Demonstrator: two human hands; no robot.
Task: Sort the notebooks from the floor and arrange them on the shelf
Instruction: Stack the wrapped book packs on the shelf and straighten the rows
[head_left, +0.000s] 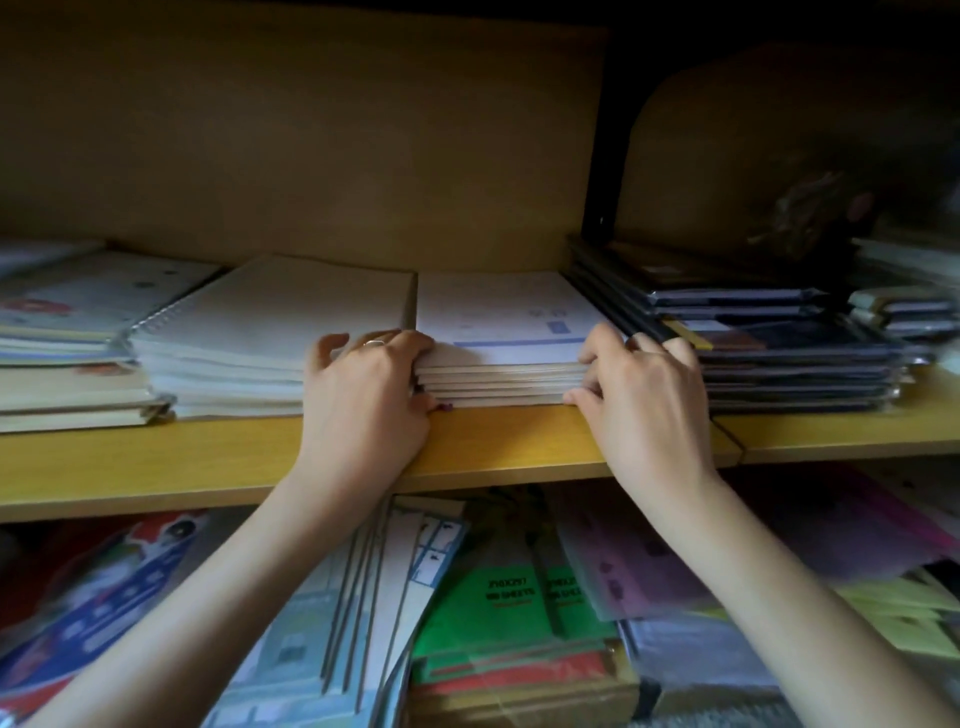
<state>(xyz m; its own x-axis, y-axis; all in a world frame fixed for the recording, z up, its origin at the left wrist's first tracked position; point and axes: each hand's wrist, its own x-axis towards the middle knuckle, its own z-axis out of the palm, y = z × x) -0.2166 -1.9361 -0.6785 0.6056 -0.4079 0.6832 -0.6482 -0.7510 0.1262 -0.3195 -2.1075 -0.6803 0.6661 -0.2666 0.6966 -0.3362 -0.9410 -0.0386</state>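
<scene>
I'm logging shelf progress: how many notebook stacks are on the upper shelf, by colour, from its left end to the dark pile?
White stacks: 2, the spiral stack and the middle stack, gripped by the left hand and right hand
Printed stack: 1
Dark stack: 1
Total: 4; the far-right piles are too blurred to count.

shelf (519, 441) looks like smooth wood laminate, the middle notebook stack (498, 376) is plain matt paper, the spiral pad (291, 306) beside it has a metal wire coil, and the dark stack (789, 358) looks glossy plastic-wrapped.
</scene>
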